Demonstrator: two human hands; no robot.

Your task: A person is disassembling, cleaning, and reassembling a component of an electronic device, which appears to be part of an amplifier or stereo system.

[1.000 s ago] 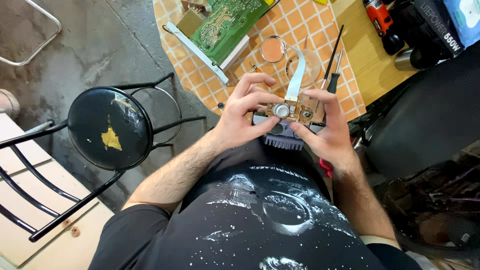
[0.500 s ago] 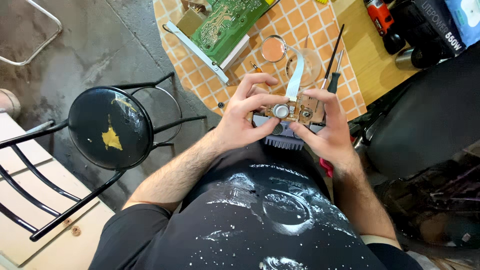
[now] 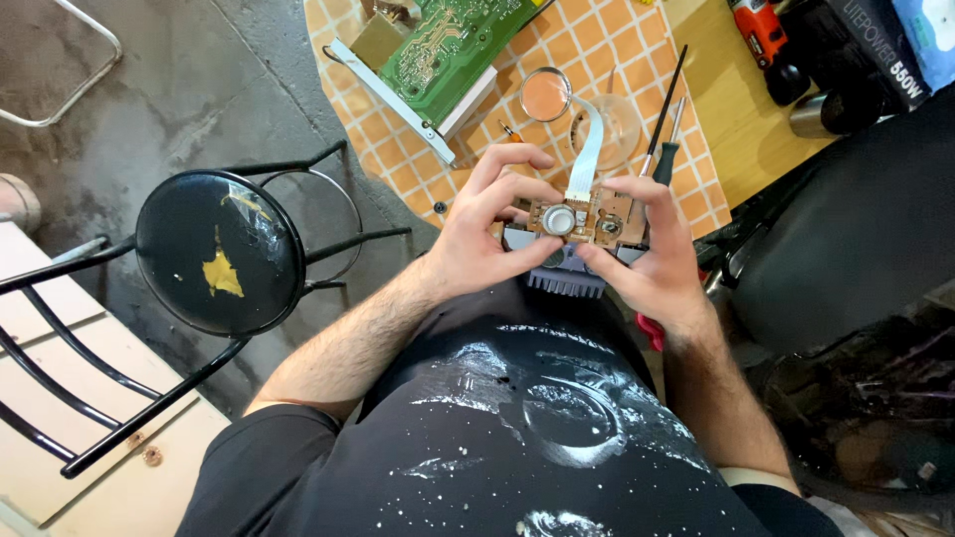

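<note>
Your left hand (image 3: 477,244) and right hand (image 3: 652,264) both grip one small tan circuit board (image 3: 587,219), held just above your lap at the near edge of the orange tiled table (image 3: 617,40). The board carries a round shiny metal part, and one flat white ribbon cable (image 3: 587,149) rises from its top edge. A ribbed grey block (image 3: 565,283) shows beneath it. On the tiles lie one larger green circuit board (image 3: 448,45), one round lens (image 3: 545,94) and two slim dark-handled tools (image 3: 665,114). One black round stool (image 3: 219,249) stands left.
</note>
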